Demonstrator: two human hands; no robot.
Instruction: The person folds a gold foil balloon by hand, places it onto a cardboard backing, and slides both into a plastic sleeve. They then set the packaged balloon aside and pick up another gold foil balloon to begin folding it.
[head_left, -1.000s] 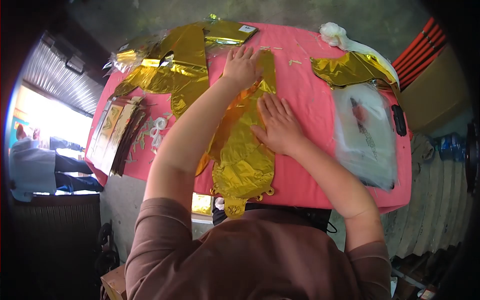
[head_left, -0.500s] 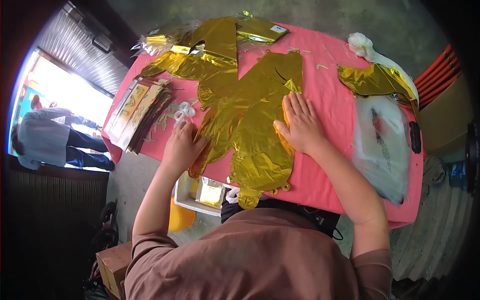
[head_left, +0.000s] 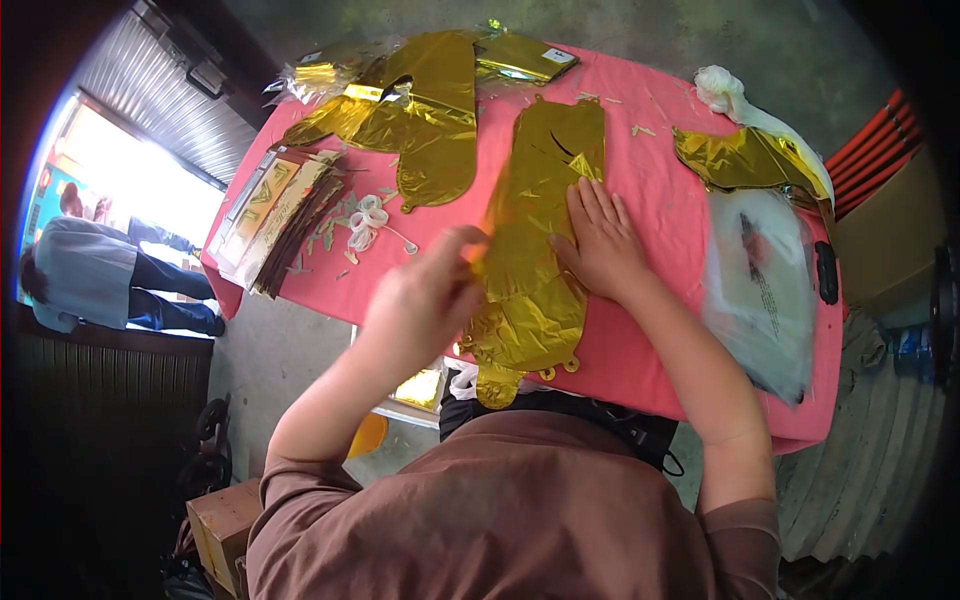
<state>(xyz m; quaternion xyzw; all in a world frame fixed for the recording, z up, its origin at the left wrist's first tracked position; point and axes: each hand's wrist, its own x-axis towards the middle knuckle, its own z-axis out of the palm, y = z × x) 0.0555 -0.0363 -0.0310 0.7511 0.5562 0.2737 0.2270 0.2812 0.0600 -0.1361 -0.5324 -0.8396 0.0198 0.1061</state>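
A flat gold foil balloon (head_left: 545, 225) with small tabs on its edge lies lengthwise in front of me, its lower end hanging over the table's near edge. My right hand (head_left: 605, 240) rests flat on its right side, fingers stretched out. At its left edge is my left hand (head_left: 425, 295), smeared by motion, with curled fingers closed on the foil. Another gold foil sheet (head_left: 440, 120) lies beyond, at the upper left. Left of my left hand lies a coil of white string (head_left: 368, 222) among small paper scraps.
A stack of printed packets (head_left: 270, 220) lies on the left of the pink-covered table (head_left: 660, 345). On the right are more gold foil (head_left: 740, 160), a clear plastic bag (head_left: 760, 295) and a black-handled object (head_left: 828, 273). A person (head_left: 110, 270) stands by the bright doorway.
My left hand has moved right and brought the balloon's left part over toward the middle, so the foil is narrower. The white string is uncovered. My right hand stays nearly in place.
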